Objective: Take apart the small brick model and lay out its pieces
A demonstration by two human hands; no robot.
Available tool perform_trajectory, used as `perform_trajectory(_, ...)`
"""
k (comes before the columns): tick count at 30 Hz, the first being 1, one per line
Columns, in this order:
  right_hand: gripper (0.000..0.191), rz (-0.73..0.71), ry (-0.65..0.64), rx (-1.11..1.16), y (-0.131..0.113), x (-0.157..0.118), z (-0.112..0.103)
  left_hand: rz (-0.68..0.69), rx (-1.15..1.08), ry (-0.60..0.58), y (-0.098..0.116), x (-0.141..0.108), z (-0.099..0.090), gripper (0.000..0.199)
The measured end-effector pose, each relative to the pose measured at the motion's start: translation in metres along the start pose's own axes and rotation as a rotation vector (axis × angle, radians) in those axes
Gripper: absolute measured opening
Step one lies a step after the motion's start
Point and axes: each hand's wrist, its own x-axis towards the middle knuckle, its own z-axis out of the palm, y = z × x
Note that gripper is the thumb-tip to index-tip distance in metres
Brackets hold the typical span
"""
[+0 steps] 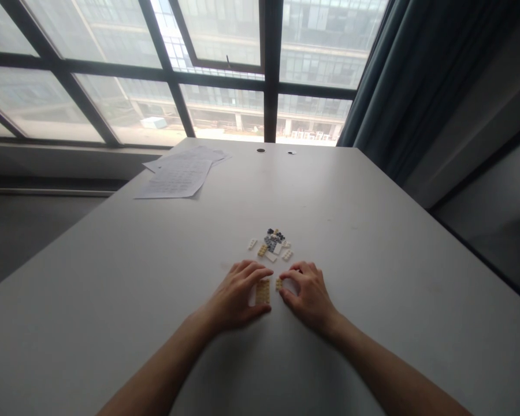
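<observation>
A tan studded plate [263, 292] lies on the white table, framed by the thumb and fingers of my left hand [241, 294], which curve around its far and near edges. Just to its right, my right hand [307, 293] pinches a small tan brick [279, 283] between thumb and forefinger. A narrow gap separates the brick from the plate. Beyond both hands sits a loose pile of small grey, black, white and tan bricks [274, 241]. A yellowish brick [262, 250] is at the pile's near left.
Printed papers [177, 173] lie at the far left of the white table [372, 242]. Two small round items [260, 151] are near its far edge. Behind stand a window and, at right, a dark curtain [385, 86].
</observation>
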Motion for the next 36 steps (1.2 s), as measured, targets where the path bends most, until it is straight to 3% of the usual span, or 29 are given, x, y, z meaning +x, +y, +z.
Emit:
perform_trajectory(4,0.025,-0.043,0.013,-0.01,-0.0029,-0.0017,-0.0009,-0.008,0.03,-0.058,-0.0001,-0.0001,-0.0007,0.062)
perform_trajectory(9,0.034,-0.165,-0.021,-0.04,-0.0071,-0.0056,-0.0013,-0.016,0.043,-0.04,-0.0013,-0.0012,-0.0012,0.057)
perform_trajectory(17,0.026,-0.26,-0.08,-0.073,-0.0079,-0.0083,-0.0016,-0.026,0.026,-0.04,-0.0008,-0.0008,0.0009,0.046)
perform_trajectory(30,0.032,-0.28,-0.087,-0.062,-0.008,-0.0077,-0.0018,-0.035,0.017,-0.057,-0.0014,-0.0017,0.0018,0.044)
perform_trajectory(36,0.026,-0.112,0.069,-0.018,0.0011,-0.0022,-0.0011,-0.023,0.039,-0.058,-0.0017,-0.0014,0.0028,0.052)
